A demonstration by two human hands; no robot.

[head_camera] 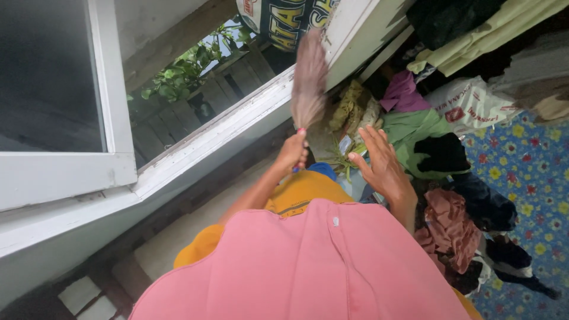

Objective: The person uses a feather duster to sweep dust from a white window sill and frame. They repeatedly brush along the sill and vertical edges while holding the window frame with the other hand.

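Pink shirt fills the foreground; above it, the left hand grips a soft broom against the window frame, best swept lightly; the right hand hovers spread.

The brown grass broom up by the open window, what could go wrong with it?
1. The left hand grips the brown grass broom right at the white window sill; a hard sweep might send dust or bristles outside.
2. The right hand hangs open, holding nothing, so the broom has one-handed control only.
3. The heap of loose clothes lies close by and could catch dust.
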